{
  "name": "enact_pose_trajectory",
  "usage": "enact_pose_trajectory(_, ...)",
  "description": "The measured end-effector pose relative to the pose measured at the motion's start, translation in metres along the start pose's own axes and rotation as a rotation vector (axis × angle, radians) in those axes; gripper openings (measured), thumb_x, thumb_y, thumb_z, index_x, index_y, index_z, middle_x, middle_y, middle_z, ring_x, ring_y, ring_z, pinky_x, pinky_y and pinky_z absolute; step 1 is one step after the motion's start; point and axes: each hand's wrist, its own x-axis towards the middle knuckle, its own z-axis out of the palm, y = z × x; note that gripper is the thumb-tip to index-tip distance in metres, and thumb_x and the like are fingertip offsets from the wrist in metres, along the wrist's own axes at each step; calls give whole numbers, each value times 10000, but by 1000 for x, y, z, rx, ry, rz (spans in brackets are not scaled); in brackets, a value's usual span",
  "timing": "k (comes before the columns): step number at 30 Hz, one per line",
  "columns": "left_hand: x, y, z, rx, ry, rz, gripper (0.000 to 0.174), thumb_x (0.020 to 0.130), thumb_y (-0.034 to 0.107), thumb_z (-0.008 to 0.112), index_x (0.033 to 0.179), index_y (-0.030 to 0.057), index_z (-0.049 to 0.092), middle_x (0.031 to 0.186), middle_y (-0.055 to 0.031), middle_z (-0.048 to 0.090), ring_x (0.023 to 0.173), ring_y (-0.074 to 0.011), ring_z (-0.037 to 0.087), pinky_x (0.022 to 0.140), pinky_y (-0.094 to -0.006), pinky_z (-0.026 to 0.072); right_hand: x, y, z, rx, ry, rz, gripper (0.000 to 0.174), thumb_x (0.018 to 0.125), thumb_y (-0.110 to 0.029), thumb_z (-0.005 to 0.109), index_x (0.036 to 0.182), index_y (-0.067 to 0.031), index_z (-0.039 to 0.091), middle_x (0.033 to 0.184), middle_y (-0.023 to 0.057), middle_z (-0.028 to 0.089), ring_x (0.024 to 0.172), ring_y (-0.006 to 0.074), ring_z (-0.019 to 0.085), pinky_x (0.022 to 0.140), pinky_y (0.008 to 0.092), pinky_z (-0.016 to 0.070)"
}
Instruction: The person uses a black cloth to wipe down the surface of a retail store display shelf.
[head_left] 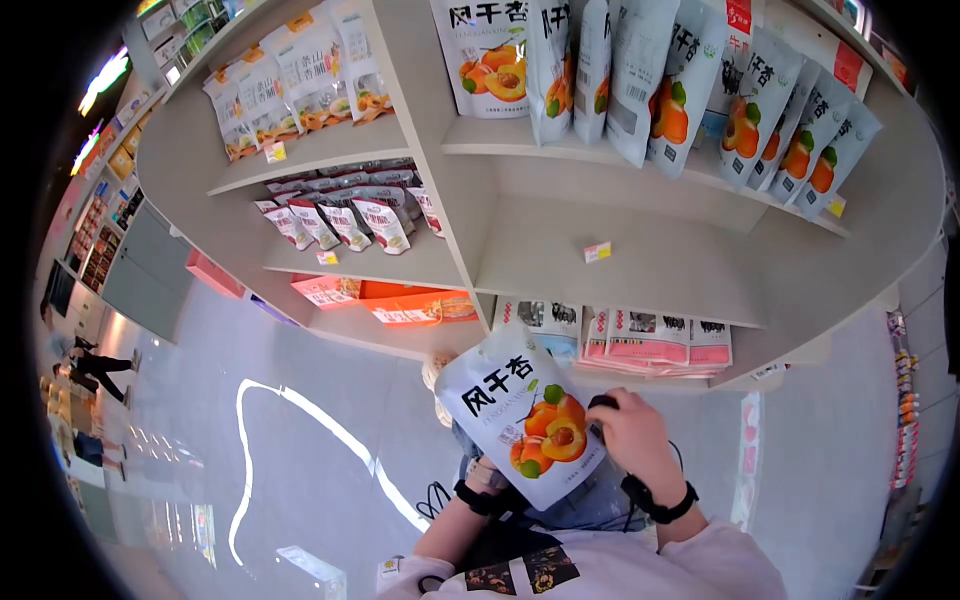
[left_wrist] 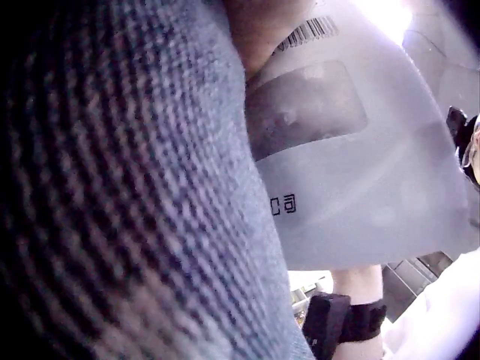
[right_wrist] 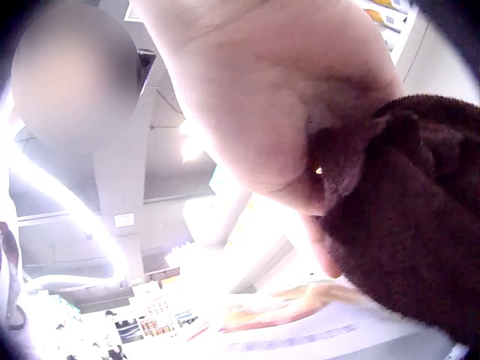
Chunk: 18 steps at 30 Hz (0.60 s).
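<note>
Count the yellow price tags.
4: one below the upper left pouches, one below the small red pouches, one on the middle right shelf, one at the upper right shelf's end. Others may be hidden.

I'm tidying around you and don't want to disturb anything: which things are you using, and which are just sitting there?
Apparently in use:
- dried apricot pouch
- dark cloth in the right hand

Just nearby, shelved:
- other dried apricot pouches
- red-and-white packets
- orange package
</note>
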Motion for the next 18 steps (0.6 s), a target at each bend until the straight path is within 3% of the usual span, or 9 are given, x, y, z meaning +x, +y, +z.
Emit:
enact_pose_trajectory(1, 6, -2, -12, 21, -44, -14, 389, 916, 247, 417, 1236, 25, 411, 1227, -125, 480, 1105, -231, 481, 955, -333, 387, -1, -8, 1, -63, 38, -56, 139, 677, -83, 564, 753, -168, 644, 878, 45, 563, 787, 251, 569, 664, 369, 477)
enact_pose_trajectory(2, 11, -5, -20, 40, -86, -30, 386, 919, 245, 411, 1232, 20, 411, 1223, -129, 481, 1102, -229, 483, 952, -330, 391, -4, -18, 2, -93, 19, -94, 158, 685, -79, 559, 790, -170, 635, 899, 39, 556, 779, 253, 569, 647, 373, 474)
enact_pose_trajectory(4, 13, -7, -18, 130, 15, -6, 390, 921, 242, 408, 1234, 10, 405, 1226, -132, 475, 1108, -232, 476, 947, -330, 396, -10, -33, 6, -20, -31, -92, 198, 698, -99, 564, 871, -171, 627, 908, 51, 547, 783, 251, 566, 643, 379, 473)
enact_pose_trajectory(6, 13, -8, -13, 246, 60, 54, 395, 920, 244, 410, 1237, 10, 402, 1233, -132, 469, 1110, -238, 474, 949, -334, 395, -15, -49, 7, -10, -39, -77, 360, 699, -291, 630, 1004, -103, 598, 952, 105, 519, 803, 258, 560, 650, 363, 467)
enact_pose_trajectory(8, 10, -3, 9, 141, -70, -21, 420, 916, 265, 421, 1248, 10, 391, 1241, -132, 461, 1118, -239, 466, 958, -339, 384, -19, -64, 2, -17, -47, -70, 545, 668, -408, 666, 1062, -43, 572, 975, 134, 499, 829, 267, 551, 651, 352, 463)
enact_pose_trajectory(11, 8, -4, 11, 155, 64, -87, 431, 916, 291, 414, 1248, 16, 393, 1241, -128, 460, 1127, -245, 456, 966, -346, 373, -21, -69, 7, -46, 2, -153, 760, 609, -513, 686, 1107, 36, 520, 1003, 165, 471, 890, 293, 523, 686, 340, 444)
enact_pose_trajectory(16, 7, -12, -13, 233, 89, 58, 427, 921, 298, 399, 1245, 20, 397, 1235, -126, 464, 1136, -253, 448, 974, -357, 363, -21, -72, 20, -262, -109, -108, 822, 589, -510, 695, 1147, 51, 476, 1030, 194, 471, 968, 308, 475, 765, 357, 395)
enact_pose_trajectory(18, 6, -14, -8, 434, 140, 74, 425, 925, 295, 386, 1246, 17, 393, 1235, -127, 464, 1138, -257, 443, 977, -358, 360, -23, -73, 21, -342, -138, -122, 832, 581, -510, 696, 1154, 50, 470, 1040, 197, 471, 966, 300, 473, 762, 361, 391)
